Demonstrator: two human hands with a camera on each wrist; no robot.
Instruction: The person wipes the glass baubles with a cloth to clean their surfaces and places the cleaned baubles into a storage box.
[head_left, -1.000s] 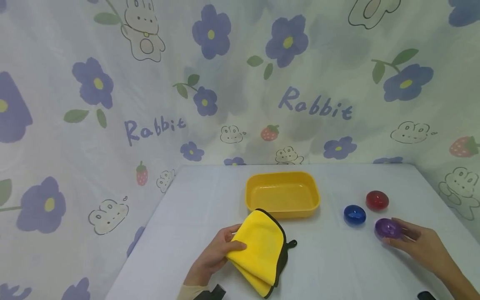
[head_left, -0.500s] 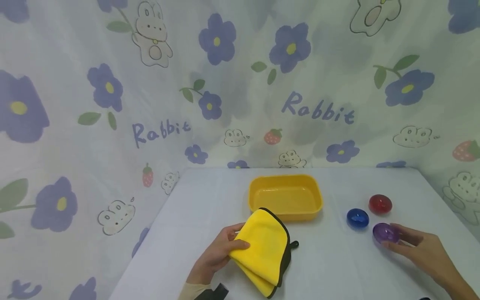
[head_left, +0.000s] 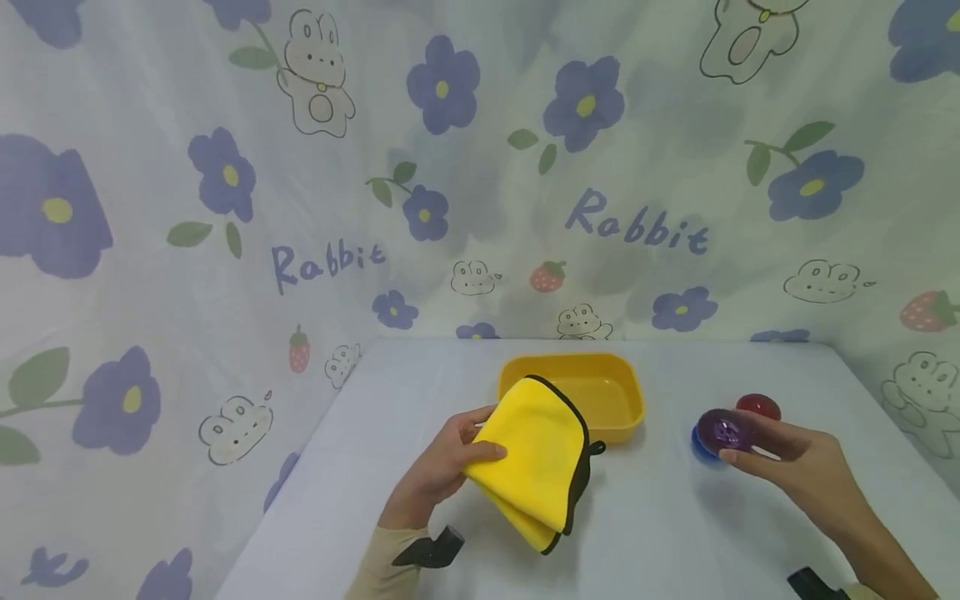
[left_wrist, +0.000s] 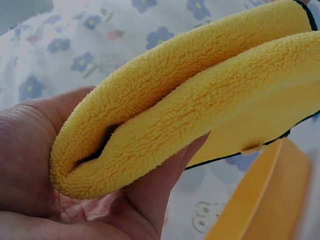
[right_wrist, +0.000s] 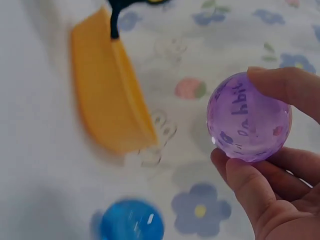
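My left hand (head_left: 442, 458) grips a folded yellow cloth (head_left: 536, 454) with dark edging and a small dark loop, held up in front of the yellow tray. In the left wrist view the thick fold of the cloth (left_wrist: 165, 105) lies between thumb and fingers. My right hand (head_left: 798, 454) pinches a clear purple ball (head_left: 723, 431) between thumb and fingertips. The right wrist view shows this purple ball (right_wrist: 250, 117) raised off the table. Behind it in the head view, a blue ball (head_left: 702, 450) is mostly hidden, and a red ball (head_left: 759, 406) is partly covered by the fingers.
A shallow yellow plastic tray (head_left: 633, 400) stands at the back middle of the white table (head_left: 420, 375); the cloth overlaps its left front corner in the head view. A printed curtain (head_left: 495, 200) with flowers and rabbits hangs behind and along the sides.
My right hand has lifted the purple ball and carried it leftward, now overlapping the blue ball in view. My left hand has raised the cloth a little. The head view has shifted slightly.
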